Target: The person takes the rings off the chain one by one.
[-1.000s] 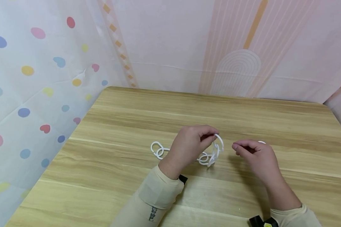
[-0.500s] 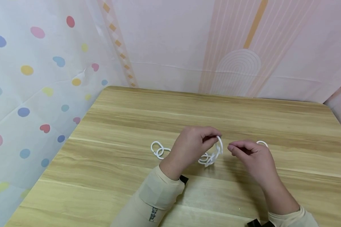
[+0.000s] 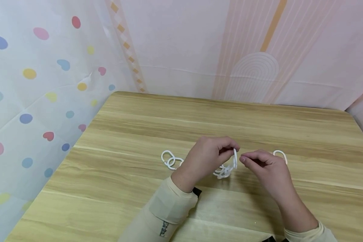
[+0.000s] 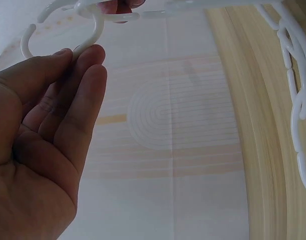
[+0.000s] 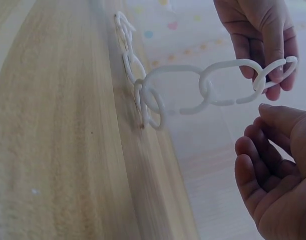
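Observation:
My left hand (image 3: 204, 158) pinches the end link of a white plastic chain (image 5: 175, 67) between thumb and fingers. In the left wrist view a gap shows in this end link (image 4: 96, 22). From the fingers the chain hangs down to the wooden table, and its far end (image 3: 168, 158) lies left of my left wrist. My right hand (image 3: 267, 171) is just to the right of the held link, thumb close to the forefinger. In the right wrist view my right hand (image 5: 280, 170) has loosely bent fingers, with nothing seen between them and the chain passing just beyond the thumb tip.
Behind the right hand a white link (image 3: 283, 153) lies on the table, partly covered by that hand. The wooden table (image 3: 169, 114) ends at a pale patterned curtain (image 3: 181, 50) at the back, with a dotted one (image 3: 33, 101) on the left.
My right hand has moved left, nearer the held link, uncovering more of the link behind it. My left hand has shifted slightly right and down, and its link now appears nearly edge-on.

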The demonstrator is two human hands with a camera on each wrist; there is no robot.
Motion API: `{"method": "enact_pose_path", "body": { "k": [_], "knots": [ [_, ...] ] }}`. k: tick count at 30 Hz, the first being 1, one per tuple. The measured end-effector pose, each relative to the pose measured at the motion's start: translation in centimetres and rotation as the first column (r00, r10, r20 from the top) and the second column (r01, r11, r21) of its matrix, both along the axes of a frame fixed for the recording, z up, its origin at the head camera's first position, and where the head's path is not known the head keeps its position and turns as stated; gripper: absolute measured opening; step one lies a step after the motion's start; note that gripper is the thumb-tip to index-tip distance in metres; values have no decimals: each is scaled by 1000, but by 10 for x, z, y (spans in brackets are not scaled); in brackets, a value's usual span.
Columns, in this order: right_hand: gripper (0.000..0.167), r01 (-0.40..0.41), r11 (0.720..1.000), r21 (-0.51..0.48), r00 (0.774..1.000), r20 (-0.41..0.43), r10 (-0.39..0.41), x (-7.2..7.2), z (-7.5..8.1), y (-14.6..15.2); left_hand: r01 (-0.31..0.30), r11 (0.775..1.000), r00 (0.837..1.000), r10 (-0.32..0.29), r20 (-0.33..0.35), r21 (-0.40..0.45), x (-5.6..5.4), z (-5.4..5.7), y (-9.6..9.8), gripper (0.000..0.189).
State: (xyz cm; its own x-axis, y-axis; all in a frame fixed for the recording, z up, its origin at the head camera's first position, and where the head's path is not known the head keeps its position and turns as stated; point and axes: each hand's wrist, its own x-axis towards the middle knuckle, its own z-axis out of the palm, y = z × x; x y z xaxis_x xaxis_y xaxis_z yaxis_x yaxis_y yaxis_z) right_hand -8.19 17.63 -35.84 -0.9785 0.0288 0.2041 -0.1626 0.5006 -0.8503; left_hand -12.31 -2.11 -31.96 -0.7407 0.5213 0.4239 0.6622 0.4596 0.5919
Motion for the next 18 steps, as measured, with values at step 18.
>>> {"method": "enact_pose_path", "body": {
  "k": [18],
  "knots": [
    [3,-47,998,-44,998,-54,44,3,2,-6,32,999,999,-32,19,-7,4,-2,4,17]
  ]
}}
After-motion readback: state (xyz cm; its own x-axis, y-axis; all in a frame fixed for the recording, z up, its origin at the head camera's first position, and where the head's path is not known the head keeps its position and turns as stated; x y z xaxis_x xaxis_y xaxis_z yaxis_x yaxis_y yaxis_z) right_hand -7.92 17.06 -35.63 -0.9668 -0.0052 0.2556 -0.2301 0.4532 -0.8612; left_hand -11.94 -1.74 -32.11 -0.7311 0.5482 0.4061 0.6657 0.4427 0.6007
